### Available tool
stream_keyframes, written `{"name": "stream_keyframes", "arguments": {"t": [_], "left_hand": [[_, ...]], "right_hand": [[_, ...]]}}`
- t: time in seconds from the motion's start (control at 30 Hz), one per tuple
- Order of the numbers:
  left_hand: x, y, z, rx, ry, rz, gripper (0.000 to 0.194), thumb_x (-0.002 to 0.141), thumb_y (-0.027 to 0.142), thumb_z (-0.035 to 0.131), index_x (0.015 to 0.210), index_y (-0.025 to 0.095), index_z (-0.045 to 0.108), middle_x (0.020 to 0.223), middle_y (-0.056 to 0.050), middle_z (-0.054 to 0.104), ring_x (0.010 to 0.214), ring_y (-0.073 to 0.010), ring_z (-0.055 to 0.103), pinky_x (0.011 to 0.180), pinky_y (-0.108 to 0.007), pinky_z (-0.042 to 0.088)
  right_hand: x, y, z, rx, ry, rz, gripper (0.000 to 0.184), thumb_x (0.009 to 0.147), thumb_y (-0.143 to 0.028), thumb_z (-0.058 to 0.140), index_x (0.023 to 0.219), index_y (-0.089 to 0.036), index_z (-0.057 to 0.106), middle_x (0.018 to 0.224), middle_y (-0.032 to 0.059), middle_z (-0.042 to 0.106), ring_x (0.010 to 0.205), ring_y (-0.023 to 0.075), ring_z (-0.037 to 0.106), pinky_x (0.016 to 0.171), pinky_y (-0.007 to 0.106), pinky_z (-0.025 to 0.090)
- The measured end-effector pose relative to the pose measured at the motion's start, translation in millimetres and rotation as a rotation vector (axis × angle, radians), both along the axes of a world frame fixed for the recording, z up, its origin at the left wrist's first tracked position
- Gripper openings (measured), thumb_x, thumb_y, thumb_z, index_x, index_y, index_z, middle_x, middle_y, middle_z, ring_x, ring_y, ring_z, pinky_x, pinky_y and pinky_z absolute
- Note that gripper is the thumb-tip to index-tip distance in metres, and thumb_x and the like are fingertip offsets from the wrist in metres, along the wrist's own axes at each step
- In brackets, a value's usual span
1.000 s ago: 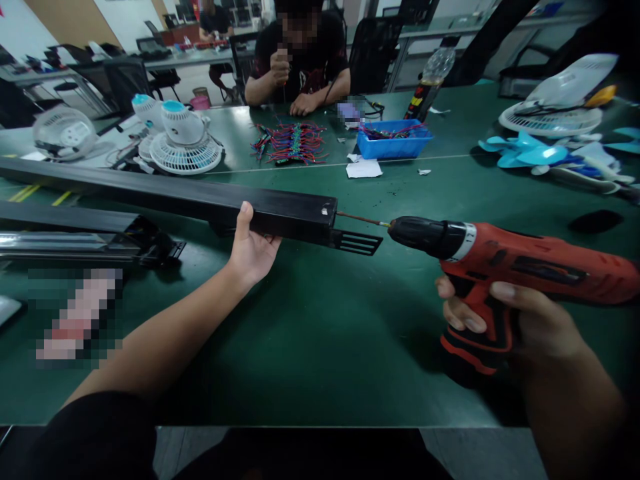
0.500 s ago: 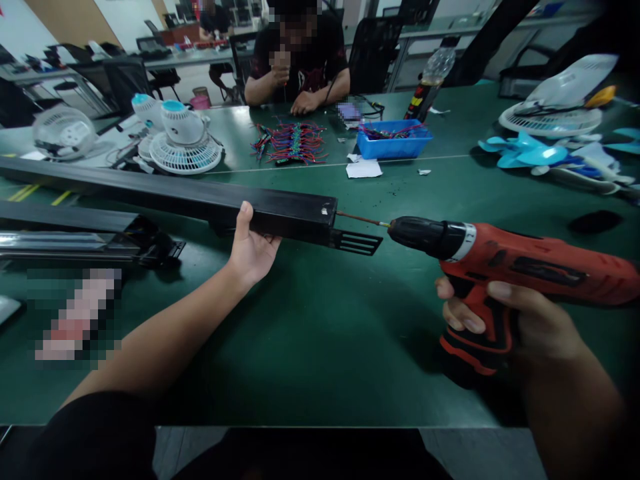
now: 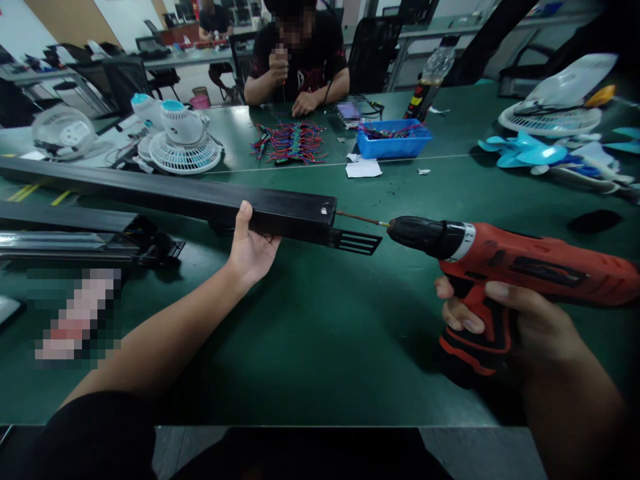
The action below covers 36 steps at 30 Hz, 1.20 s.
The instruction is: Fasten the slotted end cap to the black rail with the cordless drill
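Across the green table (image 3: 310, 360) in the head view, a long black bar (image 3: 295, 217) slants from the left edge towards the middle, its right-hand end in the grip of the left hand (image 3: 254, 257). That thumb points up along the bar's near side, while the other fingers pass beneath, mostly hidden, so how tightly they press cannot be told. The bar lies between thumb and fingers, and its end sticks out to the right of them, with a slotted black plate (image 3: 357, 242) jutting below.

The right hand (image 3: 543, 330) wraps its fingers round the handle of a red drill (image 3: 530, 260), the thumb lying across the near side; whether the trigger is squeezed cannot be seen. From the black chuck, a thin bit (image 3: 361, 219) reaches left to the bar's end face, well apart from the left fingers.
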State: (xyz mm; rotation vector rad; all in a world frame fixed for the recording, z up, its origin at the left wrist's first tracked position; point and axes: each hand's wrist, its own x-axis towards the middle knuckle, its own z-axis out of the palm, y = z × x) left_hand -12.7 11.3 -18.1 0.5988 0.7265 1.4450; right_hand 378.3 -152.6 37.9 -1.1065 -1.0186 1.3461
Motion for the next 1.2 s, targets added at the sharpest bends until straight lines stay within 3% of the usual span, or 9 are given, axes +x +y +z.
{"name": "stream_keyframes", "arguments": {"t": [0.3, 0.4, 0.5, 0.57, 0.83, 1.03, 1.2], "left_hand": [[1, 0, 0.0, 0.002, 0.021, 0.007, 0.066, 0.105, 0.082, 0.093, 0.149, 0.032, 0.086, 0.152, -0.007, 0.095, 0.173, -0.0375, 0.075, 0.144, -0.046, 0.063], [0, 0, -0.4, 0.014, 0.040, 0.005, 0.070, 0.103, 0.082, 0.095, 0.151, 0.032, 0.085, 0.152, -0.009, 0.095, 0.173, -0.0377, 0.075, 0.144, -0.047, 0.063], [0, 0, -0.2, 0.016, 0.055, 0.007, 0.073, 0.102, 0.083, 0.094, 0.153, 0.032, 0.084, 0.153, -0.009, 0.094, 0.174, -0.0384, 0.074, 0.144, -0.048, 0.062], [0, -1, 0.3, 0.010, 0.063, 0.003, 0.074, 0.101, 0.084, 0.095, 0.153, 0.032, 0.084, 0.154, -0.009, 0.094, 0.175, -0.0385, 0.073, 0.145, -0.048, 0.061], [1, -2, 2.1, -0.005, 0.040, 0.007, 0.071, 0.102, 0.083, 0.095, 0.151, 0.032, 0.085, 0.153, -0.008, 0.095, 0.175, -0.0373, 0.073, 0.146, -0.046, 0.061], [1, -2, 3.1, -0.012, 0.039, -0.008, 0.072, 0.101, 0.084, 0.096, 0.151, 0.034, 0.086, 0.153, -0.007, 0.095, 0.176, -0.0367, 0.073, 0.145, -0.046, 0.061], [10, -10, 15.9, -0.035, 0.065, 0.038, 0.064, 0.101, 0.080, 0.098, 0.140, 0.031, 0.088, 0.154, -0.006, 0.094, 0.181, -0.0366, 0.066, 0.149, -0.044, 0.058]], "right_hand": [[7, 4, -5.4, -0.020, 0.004, 0.031, 0.039, 0.090, -0.058, 0.109, 0.110, -0.027, 0.097, 0.099, 0.0071, 0.091, 0.047, 0.0138, 0.057, 0.052, 0.041, 0.066], [7, 5, -3.0, -0.005, -0.020, 0.038, 0.040, 0.089, -0.062, 0.109, 0.104, -0.027, 0.098, 0.086, 0.0057, 0.087, 0.047, 0.0150, 0.055, 0.049, 0.038, 0.059], [8, 6, -2.6, -0.020, -0.047, 0.124, 0.042, 0.090, -0.066, 0.106, 0.102, -0.027, 0.098, 0.063, 0.0022, 0.073, 0.046, 0.0189, 0.052, 0.047, 0.038, 0.052], [9, 7, -4.4, -0.027, -0.046, 0.154, 0.043, 0.089, -0.066, 0.104, 0.103, -0.027, 0.097, 0.058, 0.0010, 0.068, 0.047, 0.0207, 0.052, 0.048, 0.039, 0.051], [10, 9, -10.2, 0.079, 0.082, 0.124, 0.050, 0.085, -0.050, 0.104, 0.129, -0.030, 0.092, 0.089, 0.0059, 0.085, 0.047, 0.0173, 0.053, 0.044, 0.037, 0.051], [11, 14, -11.5, 0.180, 0.116, 0.212, 0.047, 0.091, -0.051, 0.097, 0.133, -0.030, 0.096, 0.099, 0.0090, 0.086, 0.048, 0.0170, 0.054, 0.044, 0.038, 0.052], [13, 14, -16.4, 0.187, 0.153, 0.233, 0.050, 0.094, -0.051, 0.096, 0.140, -0.031, 0.095, 0.105, 0.0085, 0.087, 0.048, 0.0145, 0.052, 0.045, 0.035, 0.049]]}}
